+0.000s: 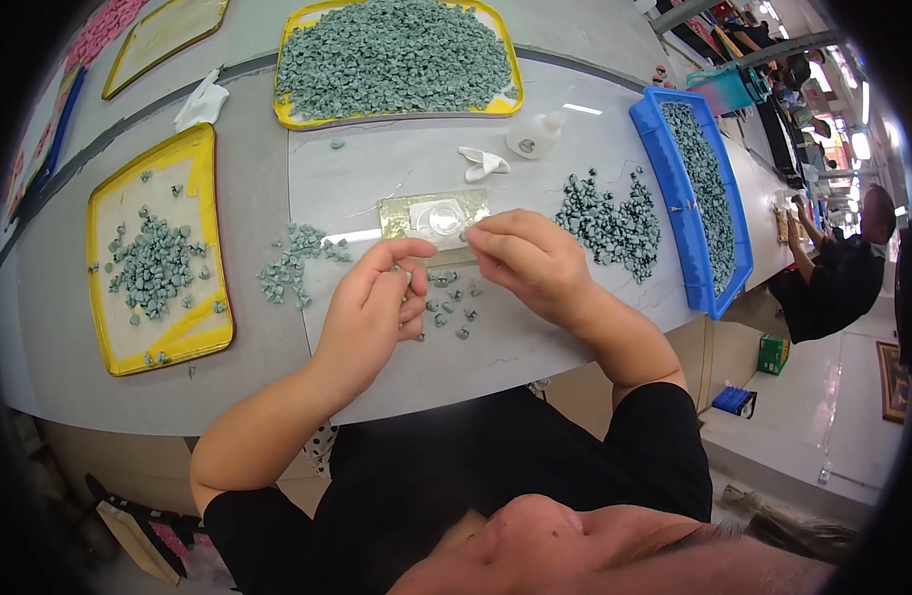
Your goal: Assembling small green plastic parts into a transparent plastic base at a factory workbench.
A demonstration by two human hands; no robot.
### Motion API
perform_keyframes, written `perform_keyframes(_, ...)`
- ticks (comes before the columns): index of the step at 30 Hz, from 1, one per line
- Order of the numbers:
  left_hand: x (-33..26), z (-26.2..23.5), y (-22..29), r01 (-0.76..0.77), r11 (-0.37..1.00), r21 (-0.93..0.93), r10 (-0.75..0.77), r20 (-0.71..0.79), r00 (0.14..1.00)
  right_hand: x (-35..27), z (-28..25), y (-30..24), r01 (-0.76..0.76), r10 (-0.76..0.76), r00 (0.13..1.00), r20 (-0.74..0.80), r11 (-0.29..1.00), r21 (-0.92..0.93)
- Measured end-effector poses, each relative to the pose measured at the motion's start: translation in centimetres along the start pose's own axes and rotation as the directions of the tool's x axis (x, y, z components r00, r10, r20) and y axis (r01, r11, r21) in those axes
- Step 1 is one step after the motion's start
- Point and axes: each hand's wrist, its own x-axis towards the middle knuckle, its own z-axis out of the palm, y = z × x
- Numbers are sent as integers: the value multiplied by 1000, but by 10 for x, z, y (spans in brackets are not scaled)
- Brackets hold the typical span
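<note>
My right hand [530, 260] is closed in a pinch on a small grey-green piece [464, 237], mostly hidden by the fingertips. It is above the right edge of a flat, yellowish pad [401, 220], which bears a clear round dish [442, 220]. Left of the pad, my left hand [372, 297] is curled, thumb and forefinger apart; a bit of grey-green shows between its fingers, and the palm is hidden. Several loose grey-green pieces [461, 333] lie between my hands. Another cluster [302, 260] is spread left of the pad, and pieces with dark parts [615, 223] lie to the right.
Yellow-rimmed trays [520, 84] of grey-green pieces stand at the back and the left [221, 288]. A blue bin [664, 188] of pieces stands at right. Behind the pad are a white squeeze bottle [535, 136] and a crumpled white cloth [484, 164]. Another person [833, 278] sits far right.
</note>
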Motion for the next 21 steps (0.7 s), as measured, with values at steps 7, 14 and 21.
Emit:
perform_keyframes(7, 4, -8, -2, -28, 999, 24, 28, 13, 1000, 5, -5, 6, 148, -137, 988, 67, 968, -203)
perform_keyframes(14, 2, -5, 5, -16, 999, -48, 15, -31, 999, 8, 0, 10, 205, -193, 979, 71, 943, -261)
perform_keyframes(21, 2, -8, 2, -16, 997, -75, 12, -50, 999, 11, 2, 9, 222, -210, 975, 72, 938, -267)
